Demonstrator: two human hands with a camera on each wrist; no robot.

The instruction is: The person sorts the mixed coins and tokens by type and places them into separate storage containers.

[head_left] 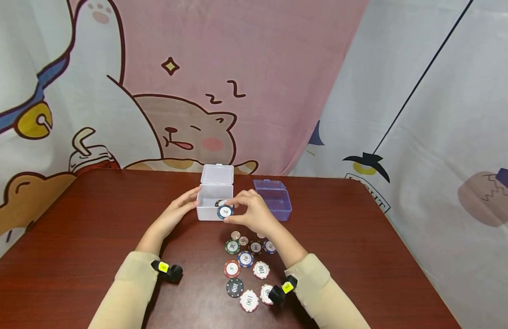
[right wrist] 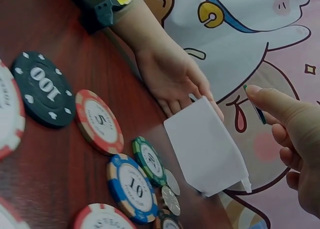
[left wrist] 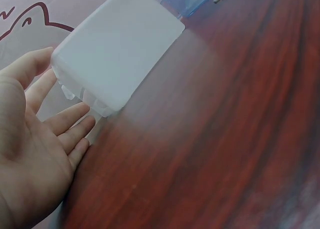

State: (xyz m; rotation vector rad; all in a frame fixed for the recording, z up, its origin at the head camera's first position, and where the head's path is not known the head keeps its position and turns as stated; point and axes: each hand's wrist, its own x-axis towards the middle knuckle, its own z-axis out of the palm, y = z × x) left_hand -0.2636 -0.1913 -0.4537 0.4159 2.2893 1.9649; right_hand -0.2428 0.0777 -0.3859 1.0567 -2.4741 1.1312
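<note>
My right hand [head_left: 254,212] pinches a poker chip [head_left: 225,212] marked 50 between thumb and fingers, held up at the front of a white plastic box [head_left: 204,214]. The box's lid [head_left: 218,174] stands raised at the back. Behind the held chip, a black-and-white chip [head_left: 219,202] shows inside the box. Seen edge-on in the right wrist view, the chip [right wrist: 259,112] is a thin disc at the fingertips. My left hand [head_left: 174,214] lies along the box's left side; its fingers are extended, with fingertips right at the wall in the left wrist view.
A translucent blue-purple box [head_left: 282,211] with its lid up stands right of the white one. Nearer me lie several loose chips, among them a red 5 chip [head_left: 232,268] and a blue 10 chip [head_left: 246,259], plus silvery coins [head_left: 235,235]. A printed cloth [head_left: 278,68] hangs behind the table.
</note>
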